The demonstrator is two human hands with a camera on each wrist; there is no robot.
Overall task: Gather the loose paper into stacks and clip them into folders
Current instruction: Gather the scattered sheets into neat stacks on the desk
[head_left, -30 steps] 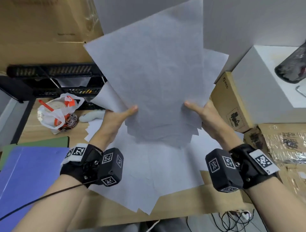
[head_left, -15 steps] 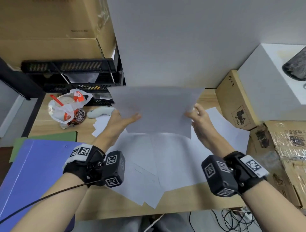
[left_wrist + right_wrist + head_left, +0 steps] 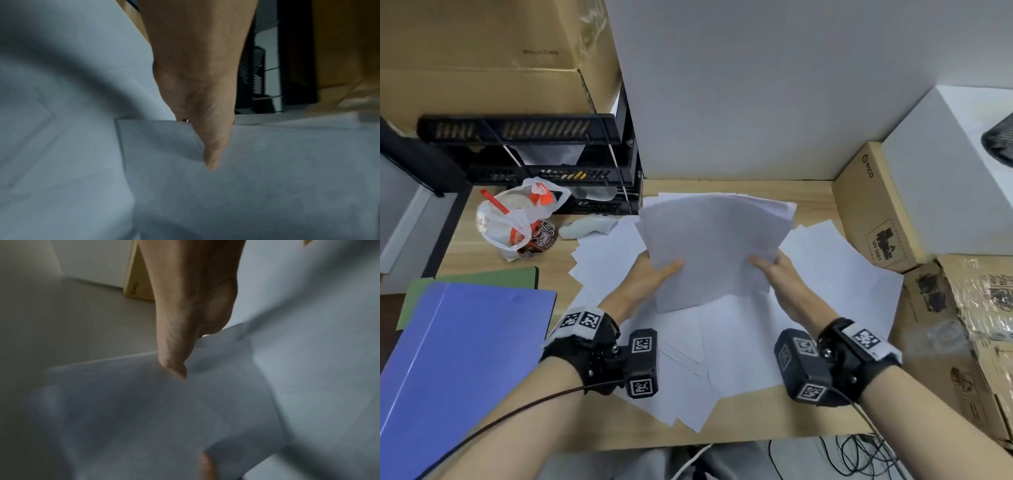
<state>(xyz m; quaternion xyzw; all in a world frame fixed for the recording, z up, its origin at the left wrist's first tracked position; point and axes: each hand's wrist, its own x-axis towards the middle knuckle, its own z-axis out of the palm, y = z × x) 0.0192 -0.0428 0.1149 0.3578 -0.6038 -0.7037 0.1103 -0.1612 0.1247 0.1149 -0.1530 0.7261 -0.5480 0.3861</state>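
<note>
Head view: my left hand (image 3: pixel 654 277) and right hand (image 3: pixel 779 274) pinch the paper stack (image 3: pixel 715 246) by its near corners above the loose sheets (image 3: pixel 739 349) on the desk (image 3: pixel 756 428) — its fanned far edges could slip out. Left wrist: thumb pressed flat on top; fingers hidden. Right wrist alone shows a fingertip (image 3: pixel 205 465) beneath.

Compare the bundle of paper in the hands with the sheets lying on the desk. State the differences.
1. The held stack is lifted and tilted off the desk; the loose sheets lie flat on it.
2. The held stack is gathered, edges roughly together though fanned at the top; the loose sheets are scattered at different angles, overlapping.
3. The left hand and right hand pinch the held stack; nothing grips the loose sheets.

Both are plain white paper.
</note>
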